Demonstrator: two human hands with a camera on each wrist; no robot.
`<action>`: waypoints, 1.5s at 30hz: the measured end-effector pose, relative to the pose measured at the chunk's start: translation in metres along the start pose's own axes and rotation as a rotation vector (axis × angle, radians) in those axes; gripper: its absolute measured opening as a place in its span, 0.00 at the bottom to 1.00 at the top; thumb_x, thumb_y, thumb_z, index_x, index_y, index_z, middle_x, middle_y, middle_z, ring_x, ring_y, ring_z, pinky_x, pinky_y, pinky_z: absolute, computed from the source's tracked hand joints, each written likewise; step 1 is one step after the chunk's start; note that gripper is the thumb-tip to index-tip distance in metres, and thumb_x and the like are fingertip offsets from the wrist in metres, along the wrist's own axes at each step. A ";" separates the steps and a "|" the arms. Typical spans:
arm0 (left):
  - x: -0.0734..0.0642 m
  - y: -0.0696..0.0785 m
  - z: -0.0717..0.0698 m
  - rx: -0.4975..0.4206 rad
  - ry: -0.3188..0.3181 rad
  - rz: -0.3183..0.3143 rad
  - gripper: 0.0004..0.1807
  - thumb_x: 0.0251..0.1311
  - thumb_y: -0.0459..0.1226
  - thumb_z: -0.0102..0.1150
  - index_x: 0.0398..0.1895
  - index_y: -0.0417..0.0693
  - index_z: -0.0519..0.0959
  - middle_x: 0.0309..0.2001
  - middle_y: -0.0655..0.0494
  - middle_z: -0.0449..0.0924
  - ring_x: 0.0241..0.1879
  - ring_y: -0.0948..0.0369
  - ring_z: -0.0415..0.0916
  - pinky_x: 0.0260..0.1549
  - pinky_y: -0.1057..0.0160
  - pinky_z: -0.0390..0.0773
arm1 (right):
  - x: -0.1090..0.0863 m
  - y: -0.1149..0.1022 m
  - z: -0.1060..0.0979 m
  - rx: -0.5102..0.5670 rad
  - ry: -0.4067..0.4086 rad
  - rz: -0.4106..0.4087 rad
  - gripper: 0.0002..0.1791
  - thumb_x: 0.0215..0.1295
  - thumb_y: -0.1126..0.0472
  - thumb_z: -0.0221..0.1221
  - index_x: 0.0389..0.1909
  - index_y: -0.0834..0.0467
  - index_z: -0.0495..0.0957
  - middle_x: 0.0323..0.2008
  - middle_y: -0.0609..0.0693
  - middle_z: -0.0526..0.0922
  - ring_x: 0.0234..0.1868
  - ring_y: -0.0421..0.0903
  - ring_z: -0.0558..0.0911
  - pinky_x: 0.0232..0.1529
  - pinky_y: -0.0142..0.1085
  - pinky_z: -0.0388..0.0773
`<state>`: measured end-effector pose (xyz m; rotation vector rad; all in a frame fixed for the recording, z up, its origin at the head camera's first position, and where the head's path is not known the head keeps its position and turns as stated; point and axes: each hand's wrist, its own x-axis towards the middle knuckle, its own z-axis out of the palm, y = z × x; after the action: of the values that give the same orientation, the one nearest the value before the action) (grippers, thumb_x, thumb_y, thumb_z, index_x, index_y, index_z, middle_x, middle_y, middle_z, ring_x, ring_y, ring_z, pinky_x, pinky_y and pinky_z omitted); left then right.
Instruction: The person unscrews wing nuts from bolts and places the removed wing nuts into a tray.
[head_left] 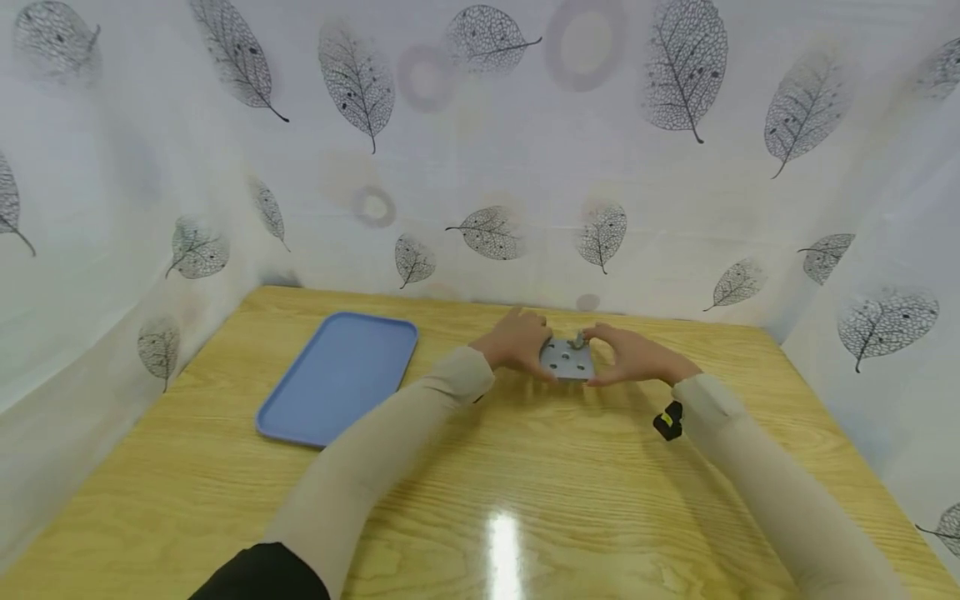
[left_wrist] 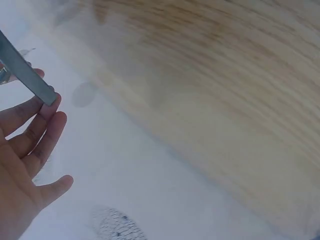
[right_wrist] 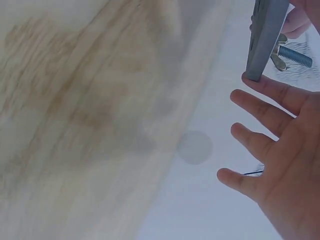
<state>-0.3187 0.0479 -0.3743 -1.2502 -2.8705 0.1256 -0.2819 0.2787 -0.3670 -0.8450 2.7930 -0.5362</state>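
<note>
A grey metal plate (head_left: 567,363) with several round holes is held up between both hands near the back of the table. My left hand (head_left: 517,343) grips its left side, and my right hand (head_left: 633,357) grips the right side between thumb and index finger. At the plate's far right corner a wing nut (right_wrist: 277,56) sits on a threaded bolt (right_wrist: 296,56), close to the right fingertips. In the left wrist view the plate (left_wrist: 27,70) shows edge-on at the left fingertips. The other right fingers (right_wrist: 257,107) are spread apart, off the plate.
On the left of the wooden table (head_left: 525,467) lies a blue tray (head_left: 341,383), partly overlapped by my left sleeve. A small black device with a yellow mark (head_left: 667,421) shows by the right cuff. A leaf-patterned white curtain (head_left: 480,167) hangs along the back and sides.
</note>
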 end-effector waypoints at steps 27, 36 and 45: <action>-0.105 0.035 -0.059 -0.253 0.571 -0.015 0.45 0.34 0.66 0.67 0.55 0.48 0.76 0.50 0.55 0.78 0.53 0.58 0.74 0.69 0.45 0.53 | -0.060 -0.094 -0.053 0.131 0.251 -0.193 0.44 0.46 0.61 0.71 0.65 0.57 0.62 0.64 0.58 0.66 0.68 0.57 0.63 0.62 0.62 0.59; -0.114 0.048 -0.062 -0.441 0.780 0.006 0.43 0.32 0.58 0.73 0.54 0.44 0.76 0.46 0.54 0.79 0.48 0.59 0.75 0.67 0.44 0.55 | -0.060 -0.108 -0.055 0.254 0.377 -0.336 0.50 0.39 0.65 0.73 0.68 0.56 0.61 0.64 0.40 0.67 0.65 0.28 0.62 0.66 0.37 0.60; -0.117 0.054 -0.058 -0.520 0.851 0.049 0.42 0.31 0.55 0.74 0.53 0.42 0.76 0.44 0.52 0.79 0.46 0.58 0.72 0.61 0.51 0.65 | -0.059 -0.122 -0.051 0.344 0.414 -0.350 0.46 0.39 0.67 0.71 0.65 0.59 0.64 0.60 0.41 0.71 0.62 0.30 0.67 0.66 0.42 0.61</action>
<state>-0.1975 0.0033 -0.3176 -1.0454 -2.1570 -0.9559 -0.1856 0.2318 -0.2688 -1.2662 2.7651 -1.3416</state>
